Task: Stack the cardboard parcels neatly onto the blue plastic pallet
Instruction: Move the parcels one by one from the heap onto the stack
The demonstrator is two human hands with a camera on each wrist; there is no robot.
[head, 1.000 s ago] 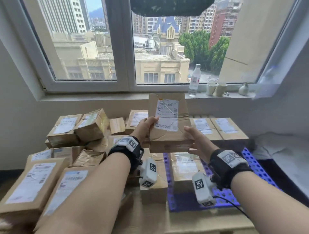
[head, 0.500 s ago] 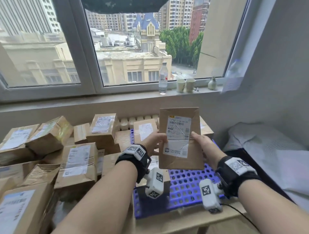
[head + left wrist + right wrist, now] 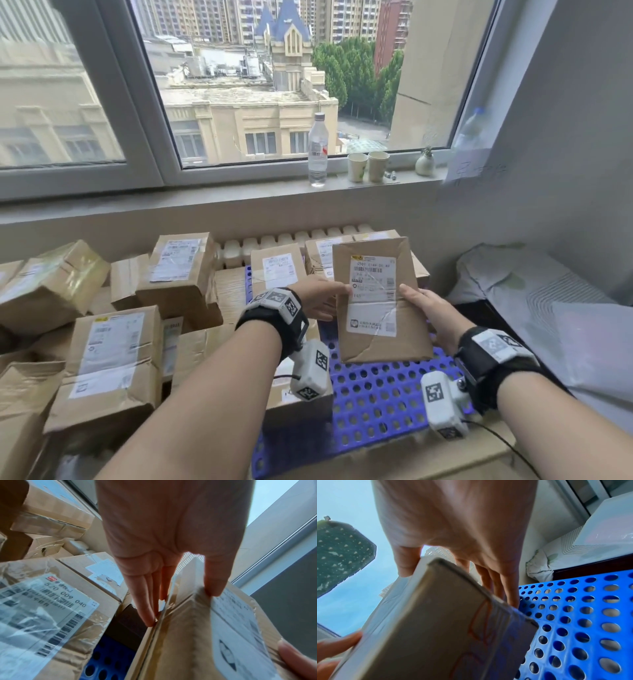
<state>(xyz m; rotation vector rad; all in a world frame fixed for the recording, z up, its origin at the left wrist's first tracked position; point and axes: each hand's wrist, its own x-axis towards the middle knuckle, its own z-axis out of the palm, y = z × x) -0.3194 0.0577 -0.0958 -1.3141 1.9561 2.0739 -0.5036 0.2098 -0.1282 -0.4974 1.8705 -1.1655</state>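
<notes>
A flat cardboard parcel [image 3: 376, 301] with a white label hangs tilted above the blue perforated pallet [image 3: 380, 401]. My left hand [image 3: 322, 298] grips its left edge, thumb on the label side and fingers behind. In the left wrist view the left hand [image 3: 171, 588] pinches the parcel [image 3: 188, 635] the same way. My right hand [image 3: 424, 308] grips the right edge; the right wrist view shows this right hand [image 3: 453, 568] with thumb on top and fingers under the parcel [image 3: 436, 628], over the pallet [image 3: 582, 615]. Other parcels [image 3: 277, 270] lie at the pallet's far end.
A heap of loose parcels [image 3: 109, 349] fills the left side. One small box [image 3: 294, 401] sits at the pallet's near left. A bottle [image 3: 318, 150] and paper cups [image 3: 368, 166] stand on the windowsill. Bedding [image 3: 531, 284] lies to the right by the wall.
Both hands have carried the parcel to the right and lowered it, from over the parcel heap to above the bare holes of the pallet. The head view has swung right with it.
</notes>
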